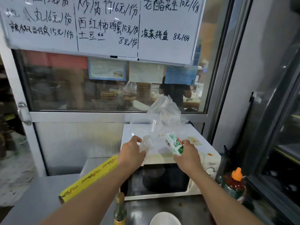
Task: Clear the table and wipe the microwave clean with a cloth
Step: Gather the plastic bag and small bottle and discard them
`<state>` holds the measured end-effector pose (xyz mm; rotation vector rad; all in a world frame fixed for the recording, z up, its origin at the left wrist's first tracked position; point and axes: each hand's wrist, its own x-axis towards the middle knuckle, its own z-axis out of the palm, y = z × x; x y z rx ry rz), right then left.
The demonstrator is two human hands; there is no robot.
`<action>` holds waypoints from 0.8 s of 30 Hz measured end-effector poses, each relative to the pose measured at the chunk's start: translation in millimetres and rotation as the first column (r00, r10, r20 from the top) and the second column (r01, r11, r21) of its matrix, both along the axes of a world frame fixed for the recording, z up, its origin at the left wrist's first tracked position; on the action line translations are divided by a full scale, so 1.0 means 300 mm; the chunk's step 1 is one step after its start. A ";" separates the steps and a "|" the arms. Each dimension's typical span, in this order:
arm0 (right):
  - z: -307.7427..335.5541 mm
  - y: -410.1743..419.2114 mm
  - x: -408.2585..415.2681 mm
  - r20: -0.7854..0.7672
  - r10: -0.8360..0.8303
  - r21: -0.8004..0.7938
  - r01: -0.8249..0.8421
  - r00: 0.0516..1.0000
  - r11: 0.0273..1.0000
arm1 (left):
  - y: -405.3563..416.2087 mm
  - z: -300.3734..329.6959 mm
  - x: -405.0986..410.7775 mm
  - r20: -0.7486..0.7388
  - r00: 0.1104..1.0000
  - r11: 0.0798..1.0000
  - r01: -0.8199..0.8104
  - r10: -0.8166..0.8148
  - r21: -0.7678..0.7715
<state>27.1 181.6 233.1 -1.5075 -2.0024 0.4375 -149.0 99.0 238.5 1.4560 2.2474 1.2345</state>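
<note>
A white microwave [209, 161] stands on the steel counter, its top stained with yellow and orange smears. Over its top, my left hand [132, 151] grips a crumpled clear plastic cup [148, 141]. To the right, my right hand [186, 154] holds a green and white drink carton [173, 142], tilted. At the back of the microwave top rests a clear plastic bag [164, 111]. No cloth is in view.
A long yellow wrap box [88, 179] lies left of the microwave. A glass bottle [120, 208] and a white bowl [164, 219] stand at the counter's near edge. A sauce bottle with an orange cap [235, 184] is on the right. A window and whiteboard rise behind.
</note>
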 end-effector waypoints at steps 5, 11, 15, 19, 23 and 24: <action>0.022 0.115 -0.017 -0.075 0.051 -0.006 -0.052 0.996 0.999 | 0.118 0.039 -0.021 -0.022 0.999 0.999 -0.041 0.041 0.006; 0.096 0.292 -0.081 -0.120 0.116 0.069 -0.109 0.986 0.992 | 0.279 0.119 -0.063 -0.006 0.997 0.996 -0.080 0.081 0.051; 0.151 0.415 -0.144 -0.152 0.149 0.128 -0.130 0.977 0.983 | 0.382 0.172 -0.101 -0.028 0.994 0.991 -0.099 0.102 0.084; 0.183 0.524 -0.202 -0.113 0.163 0.182 -0.141 0.980 0.973 | 0.458 0.207 -0.133 -0.056 0.992 0.989 -0.110 0.116 0.094; 0.215 0.619 -0.257 -0.032 0.230 0.214 -0.218 0.973 0.952 | 0.519 0.219 -0.168 -0.104 0.984 0.987 -0.135 0.143 0.086; 0.221 0.638 -0.271 -0.020 0.246 0.225 -0.236 0.969 0.945 | 0.531 0.217 -0.178 -0.108 0.982 0.986 -0.143 0.152 0.087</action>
